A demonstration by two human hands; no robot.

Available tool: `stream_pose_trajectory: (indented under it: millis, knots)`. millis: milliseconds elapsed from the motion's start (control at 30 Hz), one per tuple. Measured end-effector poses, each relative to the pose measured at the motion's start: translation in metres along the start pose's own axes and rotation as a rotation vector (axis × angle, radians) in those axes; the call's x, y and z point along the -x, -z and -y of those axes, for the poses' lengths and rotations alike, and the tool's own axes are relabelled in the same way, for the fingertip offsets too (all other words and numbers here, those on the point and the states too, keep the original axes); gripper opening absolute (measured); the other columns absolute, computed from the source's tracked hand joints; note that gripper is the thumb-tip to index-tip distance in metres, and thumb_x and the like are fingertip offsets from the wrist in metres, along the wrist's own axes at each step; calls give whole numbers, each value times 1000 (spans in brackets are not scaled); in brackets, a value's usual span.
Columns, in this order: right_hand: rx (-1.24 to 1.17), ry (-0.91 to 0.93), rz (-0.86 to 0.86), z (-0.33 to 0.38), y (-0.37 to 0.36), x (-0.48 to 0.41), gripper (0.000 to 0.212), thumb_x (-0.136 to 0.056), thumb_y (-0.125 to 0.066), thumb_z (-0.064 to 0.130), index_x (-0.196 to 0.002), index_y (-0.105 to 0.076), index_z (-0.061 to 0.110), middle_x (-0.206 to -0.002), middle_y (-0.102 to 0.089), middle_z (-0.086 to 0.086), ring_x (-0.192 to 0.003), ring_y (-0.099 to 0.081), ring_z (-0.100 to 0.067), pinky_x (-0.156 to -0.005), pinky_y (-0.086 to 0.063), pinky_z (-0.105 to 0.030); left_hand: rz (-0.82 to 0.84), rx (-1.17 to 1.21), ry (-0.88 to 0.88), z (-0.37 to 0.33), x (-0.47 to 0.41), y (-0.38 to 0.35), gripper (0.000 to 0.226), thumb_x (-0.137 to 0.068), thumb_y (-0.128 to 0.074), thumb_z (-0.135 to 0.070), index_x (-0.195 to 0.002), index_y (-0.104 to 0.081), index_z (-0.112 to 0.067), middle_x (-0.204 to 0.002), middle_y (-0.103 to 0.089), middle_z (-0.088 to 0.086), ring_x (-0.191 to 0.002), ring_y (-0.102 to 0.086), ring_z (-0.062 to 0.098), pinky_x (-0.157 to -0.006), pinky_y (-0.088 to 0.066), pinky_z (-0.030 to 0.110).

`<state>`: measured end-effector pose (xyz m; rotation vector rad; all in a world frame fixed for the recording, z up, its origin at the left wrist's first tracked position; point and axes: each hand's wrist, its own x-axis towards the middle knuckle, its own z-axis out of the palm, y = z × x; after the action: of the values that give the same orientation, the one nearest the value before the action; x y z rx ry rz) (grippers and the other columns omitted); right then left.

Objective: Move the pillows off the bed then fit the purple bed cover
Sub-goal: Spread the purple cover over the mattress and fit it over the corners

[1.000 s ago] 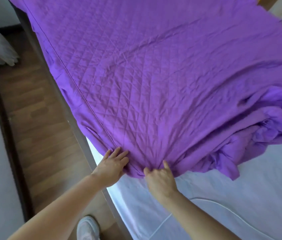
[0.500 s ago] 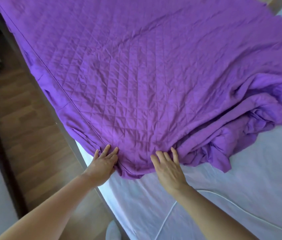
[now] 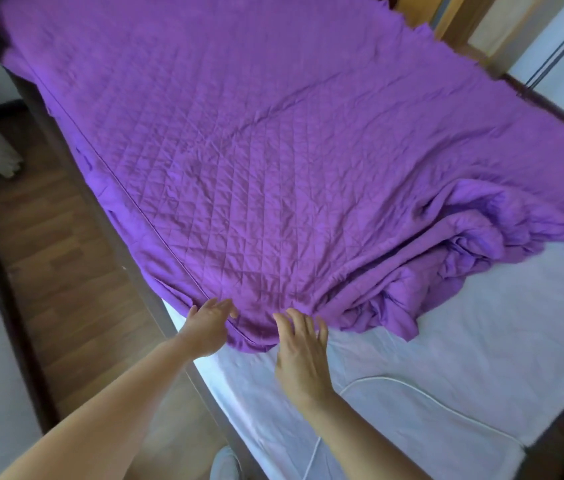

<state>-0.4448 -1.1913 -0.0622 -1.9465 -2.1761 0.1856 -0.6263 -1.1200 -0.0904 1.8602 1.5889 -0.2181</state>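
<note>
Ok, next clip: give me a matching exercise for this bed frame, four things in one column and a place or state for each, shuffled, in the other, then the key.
Things
1. purple bed cover
2. white cord
3. left hand
4. right hand

Places or states
A. fingers spread, at the cover's near edge, over the white mattress
B. lying in a curve on the bare mattress
C. at the cover's corner seam, by the edge of the bed
D. flat over the far part of the bed, bunched at the near right

Pairs: 1-D, 2-B, 3-C, 4-A
</note>
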Motion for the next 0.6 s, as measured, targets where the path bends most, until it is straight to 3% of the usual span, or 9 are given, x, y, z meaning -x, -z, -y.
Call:
stream_pose_trajectory:
  millis: [67,167,333,500,600]
  knots:
    - [-69,-37,-13,14,28,12,72,-46,-73,7,-113,-51,22,-109,-59,-1,-102,-59,-21,-96,-29,-41,-62,31,39,-14,21,14,45,-81,-42,0,-120,-49,-22,-136,-46,-4,-130,-38,16,-106,-32,39]
    - [-94,-26,-34,24,70,42,72,-46,-73,8,-113,-49,22,-107,-59,1,-100,-60,-20,-95,-29,-39,-104,125,121,-41,61,30,44,-84,-39,-2,-121,-51,-21,-123,-57,4,-108,-56,24,-91,-44,33]
    - [-39,-12,-96,9,161,98,70,-43,-72,12,-109,-50,23,-100,-58,3,-94,-56,-18,-92,-31,-39,-178,219,147,-104,134,54,43,-85,-35,3,-121,-51,-15,-109,-63,17,-89,-60,30,-72,-45,32]
    - [37,-76,-186,-24,250,139,60,-45,-72,14,-101,-54,24,-92,-57,3,-88,-58,-20,-86,-30,-37,-264,267,71,-185,193,76,43,-87,-39,1,-126,-52,-12,-121,-61,18,-105,-60,34,-82,-46,34]
    - [68,-139,-229,-41,304,166,58,-41,-75,15,-96,-57,22,-87,-58,1,-82,-60,-22,-82,-45,-42,-299,307,-15,-236,228,85,43,-86,-40,2,-125,-53,-11,-121,-61,17,-103,-60,34,-80,-45,32]
